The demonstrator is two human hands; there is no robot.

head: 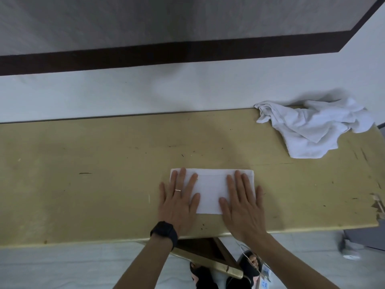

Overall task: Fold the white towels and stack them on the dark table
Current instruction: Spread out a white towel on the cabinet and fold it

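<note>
Squarely before the person, a folded white towel (210, 190) lies as a neat rectangle on the worn, yellowish table (104, 174), nearer the front edge than the back. Both hands lie flat on it. The left hand (177, 201) covers the towel's left end with its fingers straight and slightly spread, palm down, grasping nothing. Its little finger lies past the towel's edge on the bare table, and its thumb rests on the cloth. A thin ring (177, 190) sits on one finger and a black watch (164, 231) wraps the wrist. The right hand (241, 207) mirrors it on the towel's right end, fingers likewise flat and extended, holding nothing. Its thumb is on the cloth, its little finger is off the right edge, and the heel of the palm is on the table near the front edge. Well apart from this, at the far right corner of the table, a crumpled white towel (316, 126) lies in a loose heap, its upper folds touching the pale wall (145, 90) behind. A dark band (166, 55) runs across that wall higher up. Below the table's front edge a slanted leg brace (208, 259) shows, with the person's sandalled feet (198, 274) on the light floor beside a thin cable and a power strip (264, 277).
</note>
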